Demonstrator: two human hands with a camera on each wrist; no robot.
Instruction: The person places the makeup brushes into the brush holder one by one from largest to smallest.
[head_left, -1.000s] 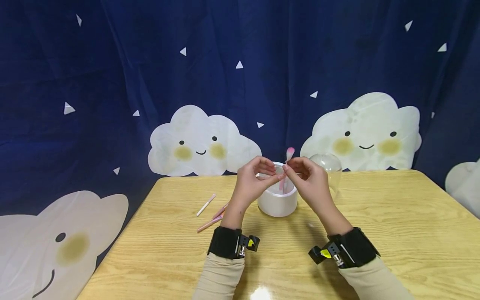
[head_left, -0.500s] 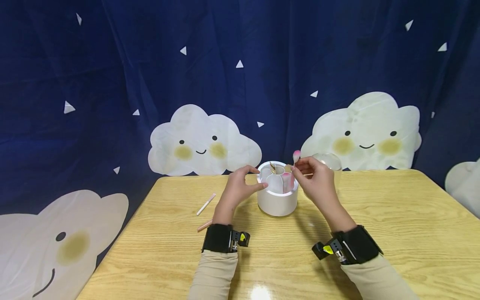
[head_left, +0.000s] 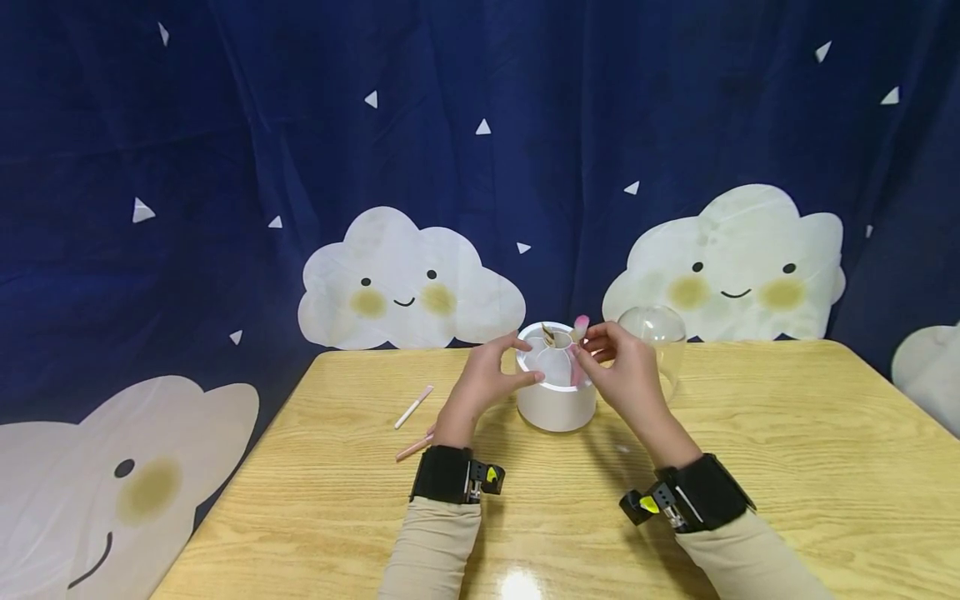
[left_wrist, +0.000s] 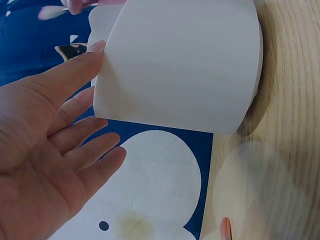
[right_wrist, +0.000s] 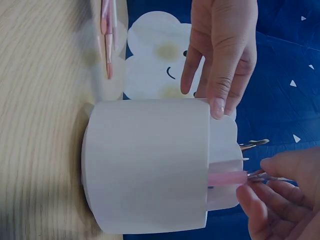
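Note:
A round white brush holder [head_left: 557,413] with inner dividers stands on the table. My right hand [head_left: 624,367] pinches a makeup brush [head_left: 581,322] between thumb and fingers; its pink and white bristles point up. The pink handle [right_wrist: 227,178] reaches down inside the holder's rim on the right side. At the left rim is my left hand [head_left: 489,379], its thumb touching the edge and its other fingers loosely stretched, as the left wrist view shows. A gold-coloured tip [right_wrist: 256,143] sticks up from the holder's middle.
To the left on the wooden table [head_left: 300,517] lie a white brush [head_left: 413,407] and a pink brush [head_left: 414,447], partly beside my left wrist. A clear dome [head_left: 654,323] stands behind my right hand. A blue cloud-patterned curtain [head_left: 450,67] hangs behind the table.
My left hand has left the brush and moved to the holder's left rim. My right hand keeps the brush, shifting right, then slightly back left and lower.

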